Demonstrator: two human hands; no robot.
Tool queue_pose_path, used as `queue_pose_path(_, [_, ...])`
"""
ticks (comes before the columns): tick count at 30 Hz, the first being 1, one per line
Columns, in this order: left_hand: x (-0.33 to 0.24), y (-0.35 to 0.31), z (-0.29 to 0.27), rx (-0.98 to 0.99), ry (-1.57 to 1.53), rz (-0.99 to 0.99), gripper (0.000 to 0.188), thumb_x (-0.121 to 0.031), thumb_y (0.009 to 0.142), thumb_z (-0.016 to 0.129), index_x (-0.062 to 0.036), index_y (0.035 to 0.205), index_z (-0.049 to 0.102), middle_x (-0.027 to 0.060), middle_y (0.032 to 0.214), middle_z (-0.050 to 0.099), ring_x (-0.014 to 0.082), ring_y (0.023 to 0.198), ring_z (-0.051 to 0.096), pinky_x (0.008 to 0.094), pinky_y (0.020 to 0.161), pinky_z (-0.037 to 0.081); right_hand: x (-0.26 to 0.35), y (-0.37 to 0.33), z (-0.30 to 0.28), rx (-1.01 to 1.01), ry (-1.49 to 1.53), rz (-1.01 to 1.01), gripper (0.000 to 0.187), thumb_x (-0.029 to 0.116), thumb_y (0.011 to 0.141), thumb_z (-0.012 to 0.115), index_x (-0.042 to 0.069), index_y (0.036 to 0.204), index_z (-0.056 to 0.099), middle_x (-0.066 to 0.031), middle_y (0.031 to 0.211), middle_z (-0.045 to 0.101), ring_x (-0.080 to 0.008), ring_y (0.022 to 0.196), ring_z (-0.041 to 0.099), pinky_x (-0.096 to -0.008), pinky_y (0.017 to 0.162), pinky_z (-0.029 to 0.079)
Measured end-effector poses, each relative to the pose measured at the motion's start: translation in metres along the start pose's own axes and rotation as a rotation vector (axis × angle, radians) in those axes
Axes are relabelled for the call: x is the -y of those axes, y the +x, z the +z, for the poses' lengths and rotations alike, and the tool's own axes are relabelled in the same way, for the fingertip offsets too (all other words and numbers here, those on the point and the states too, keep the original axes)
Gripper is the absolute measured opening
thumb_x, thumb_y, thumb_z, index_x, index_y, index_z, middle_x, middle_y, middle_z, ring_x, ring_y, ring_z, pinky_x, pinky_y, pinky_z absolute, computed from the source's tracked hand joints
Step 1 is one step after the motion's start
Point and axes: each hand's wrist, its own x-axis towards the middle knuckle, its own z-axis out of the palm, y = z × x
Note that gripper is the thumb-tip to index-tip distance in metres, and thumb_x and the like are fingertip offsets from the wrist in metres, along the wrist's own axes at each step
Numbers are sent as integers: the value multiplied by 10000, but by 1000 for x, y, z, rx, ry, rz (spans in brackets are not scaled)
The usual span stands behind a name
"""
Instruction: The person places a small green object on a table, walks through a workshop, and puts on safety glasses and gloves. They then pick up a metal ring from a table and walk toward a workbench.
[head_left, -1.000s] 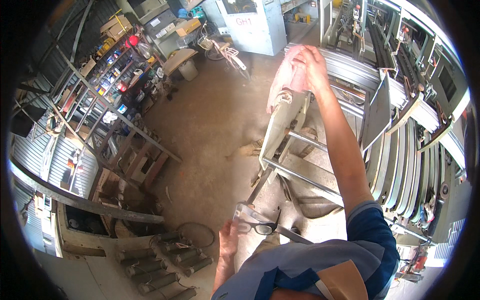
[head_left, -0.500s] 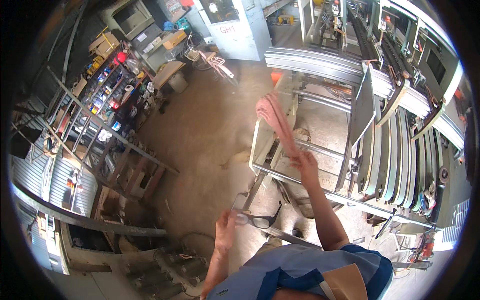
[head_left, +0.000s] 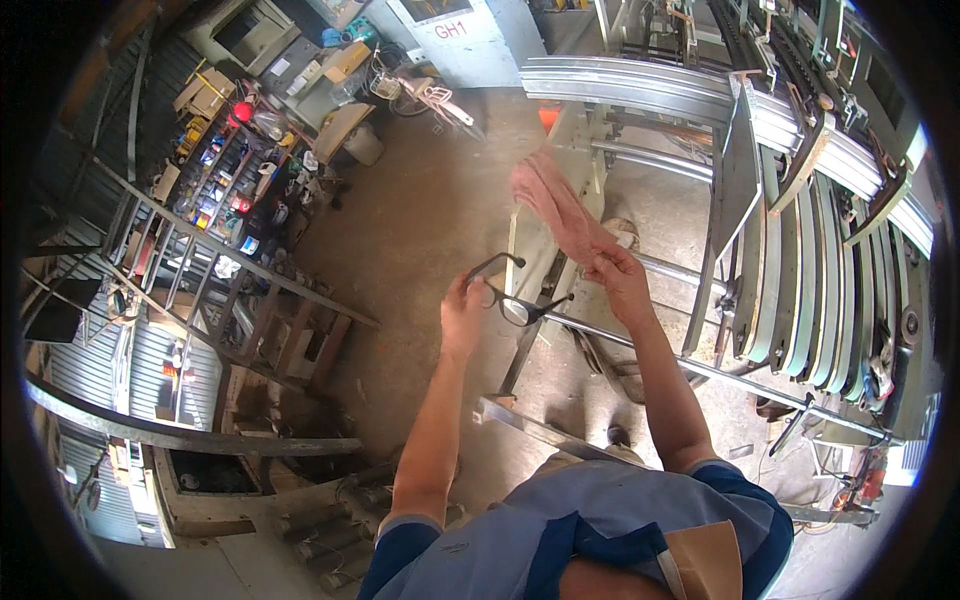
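My left hand (head_left: 462,315) is closed on one side of a pair of black-framed eyeglasses (head_left: 517,311), held out in front of my body with the temple arms spread. To its right, my right hand (head_left: 617,277) pinches the lower end of a pinkish-red cloth (head_left: 556,204). The rest of the cloth stretches up and to the left from my fingers, over a pale machine panel. Cloth and eyeglasses are apart from each other.
A metal machine frame with rails (head_left: 660,357) stands on the right, beside a row of curved green-edged plates (head_left: 800,290). At the left are cluttered shelves (head_left: 215,180) and a metal rack (head_left: 230,270). A bicycle (head_left: 437,100) stands at the back near a pale blue cabinet (head_left: 470,50).
My left hand has lifted the eyeglasses up and away from my body, nearer the cloth. My right hand has moved slightly up, still holding the cloth, which has opened out wider.
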Motion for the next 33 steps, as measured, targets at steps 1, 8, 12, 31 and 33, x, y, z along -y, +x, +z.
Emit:
queue_pose_path(1, [-2,12,5,49,11,5,379,-255,1003,545,14,1270,553,56,989,641,124,838,606,265,696,525,10,3,2,75,-39,21,285,93,922,637,25,1198,619,-46,1012,654,-127,887,621,-299,807,528])
queue_pose_path(8, [-16,67,65,338,-49,69,401,-304,1032,476,-18,1308,538,76,1015,651,139,864,607,285,730,525,28,18,26,439,-318,57,252,74,925,640,11,1167,615,-52,1056,677,-128,963,631,-276,863,503])
queue_pose_path(12, [-20,63,93,470,-149,-191,396,-315,1043,426,-69,1340,516,67,1118,613,187,902,630,355,747,558,18,27,29,528,-285,63,321,67,919,650,18,1213,532,-63,1024,676,-133,978,629,-287,865,509])
queue_pose_path(31, [-3,39,109,501,-536,-356,588,-584,1014,288,-105,1215,563,-11,970,618,91,741,593,265,613,508,-1,30,43,26,-1068,-537,258,177,776,748,73,994,658,-99,970,629,-294,854,611,-367,736,507])
queue_pose_path(33, [2,45,109,439,-514,-365,616,-613,998,310,-104,1231,568,-22,965,614,87,721,589,248,591,492,3,24,51,94,-865,-454,258,178,804,734,61,1022,659,-105,1025,637,-300,907,625,-352,769,515])
